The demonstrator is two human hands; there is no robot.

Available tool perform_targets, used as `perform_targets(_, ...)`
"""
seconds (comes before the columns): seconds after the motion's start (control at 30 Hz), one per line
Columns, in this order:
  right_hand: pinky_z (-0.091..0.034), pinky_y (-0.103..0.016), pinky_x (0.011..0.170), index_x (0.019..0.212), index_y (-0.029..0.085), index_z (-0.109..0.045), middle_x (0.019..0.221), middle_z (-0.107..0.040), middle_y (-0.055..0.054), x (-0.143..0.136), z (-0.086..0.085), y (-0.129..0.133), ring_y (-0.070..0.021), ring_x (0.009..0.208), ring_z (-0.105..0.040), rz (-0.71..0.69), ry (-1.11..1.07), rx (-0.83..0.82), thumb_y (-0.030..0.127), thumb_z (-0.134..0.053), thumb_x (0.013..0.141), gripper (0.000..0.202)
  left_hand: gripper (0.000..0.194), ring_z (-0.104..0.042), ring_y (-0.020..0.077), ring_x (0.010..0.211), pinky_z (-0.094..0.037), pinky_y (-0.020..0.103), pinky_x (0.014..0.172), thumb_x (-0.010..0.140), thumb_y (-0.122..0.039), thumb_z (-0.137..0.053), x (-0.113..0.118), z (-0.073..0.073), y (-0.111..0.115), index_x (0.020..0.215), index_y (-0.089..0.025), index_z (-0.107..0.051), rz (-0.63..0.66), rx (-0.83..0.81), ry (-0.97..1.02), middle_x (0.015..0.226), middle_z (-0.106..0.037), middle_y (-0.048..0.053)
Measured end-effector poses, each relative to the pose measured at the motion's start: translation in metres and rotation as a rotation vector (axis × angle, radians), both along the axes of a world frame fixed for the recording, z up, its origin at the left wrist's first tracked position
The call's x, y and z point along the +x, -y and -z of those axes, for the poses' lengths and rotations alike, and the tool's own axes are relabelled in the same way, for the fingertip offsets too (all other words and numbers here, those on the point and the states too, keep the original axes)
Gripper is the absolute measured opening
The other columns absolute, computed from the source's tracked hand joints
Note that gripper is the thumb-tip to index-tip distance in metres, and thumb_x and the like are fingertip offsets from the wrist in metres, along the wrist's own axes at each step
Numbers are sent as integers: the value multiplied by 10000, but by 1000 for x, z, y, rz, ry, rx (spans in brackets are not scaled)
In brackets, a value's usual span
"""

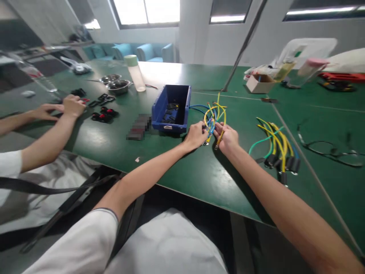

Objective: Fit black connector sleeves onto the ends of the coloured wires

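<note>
Both of my hands meet at a loose bunch of yellow, blue and green wires (pixel 212 118) over the green table (pixel 185 167). My left hand (pixel 196 136) has its fingers closed on the bunch from the left. On the right side, my right hand (pixel 228 137) pinches the wires, with one yellow wire end hanging below its fingers. A blue bin (pixel 169 126) with small black pieces inside stands just behind my left hand. To the right lies a second group of yellow and green wires (pixel 278 140) with black sleeves on their near ends.
At the left, a co-worker's hands (pixel 73 106) are beside black and red parts (pixel 105 114). Farther back are metal bowls (pixel 118 86), a bottle (pixel 135 74) and a small box (pixel 259 84). Glasses (pixel 330 152) lie at the right. A thin pole (pixel 242 49) rises behind the wires.
</note>
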State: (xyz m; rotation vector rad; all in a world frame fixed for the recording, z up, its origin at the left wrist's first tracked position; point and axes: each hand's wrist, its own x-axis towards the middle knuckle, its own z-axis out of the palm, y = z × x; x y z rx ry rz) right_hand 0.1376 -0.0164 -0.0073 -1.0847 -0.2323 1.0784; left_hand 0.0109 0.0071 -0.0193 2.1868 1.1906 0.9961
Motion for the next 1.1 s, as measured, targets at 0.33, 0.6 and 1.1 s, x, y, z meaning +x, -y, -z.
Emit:
perform_targets(0.33,-595,-256,686,856,182,-528,815,-709,-25,-1,1,2,-101,719,-707,37,65,-22,98,-335,947,230,116,-602,164,687,-429,259,643,772,-222,-610,1,-3,-3,704,-187,-523,-67,-72,70,727,-653,34)
perform_targets(0.6,-579,-258,731,890,204,-524,856,-714,-14,-1,5,1,-97,744,-705,110,65,73,161,-388,956,157,193,-505,121,602,-383,242,602,763,-161,-524,-7,-19,6,606,-197,-419,-77,18,155,629,-544,-10)
perform_targets(1.1,-530,-207,702,763,196,-477,656,-680,17,12,-8,0,-90,696,-685,61,80,5,128,-386,946,216,195,-523,147,591,-359,266,589,944,-267,-319,-43,-50,45,843,-193,-468,273,100,-91,681,-557,15)
